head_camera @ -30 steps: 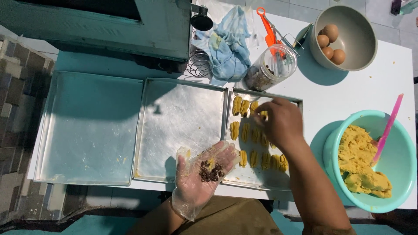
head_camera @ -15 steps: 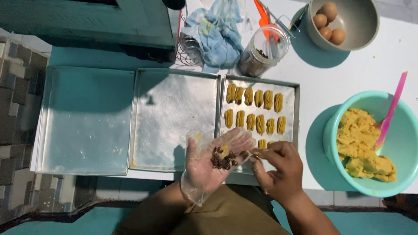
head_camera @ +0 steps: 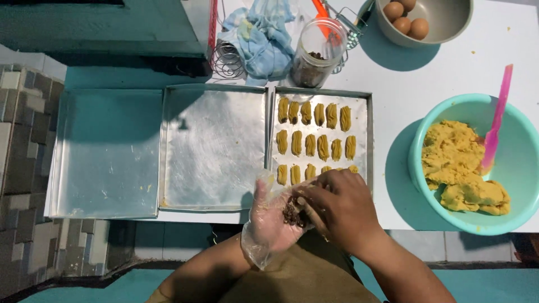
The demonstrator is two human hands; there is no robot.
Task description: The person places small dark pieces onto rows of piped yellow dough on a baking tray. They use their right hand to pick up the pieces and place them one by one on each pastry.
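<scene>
Dark brown crumbly bits (head_camera: 292, 214), chocolate-like, lie in the cupped palm of the left hand (head_camera: 269, 216), which wears a clear plastic glove and is held open, palm up, at the near edge of the tabletop (head_camera: 404, 101). The bare right hand (head_camera: 339, 207) reaches into that palm; its fingers (head_camera: 306, 203) are pressed together and pinch at the brown bits.

Just beyond the hands: a metal baking tray (head_camera: 366, 140) carrying yellow ridged dough pieces (head_camera: 315, 130) in rows. Two rows are complete; the third, nearest row is partly hidden by the right hand. No brown topping is discernible on any piece from here, so judged progress: shaping well along, topping barely begun or too small to see.

Left of it, a second tray (head_camera: 213, 148) and a third tray (head_camera: 104, 151), both bare, no dough.

Right: a teal bowl (head_camera: 519, 185) with a good lump of yellow dough (head_camera: 460, 174) remaining and a pink spatula (head_camera: 497, 120).

Far side: a clear jar (head_camera: 315, 53), a blue cloth (head_camera: 261, 39), a grey bowl (head_camera: 443, 19) of brown eggs (head_camera: 404, 19).
</scene>
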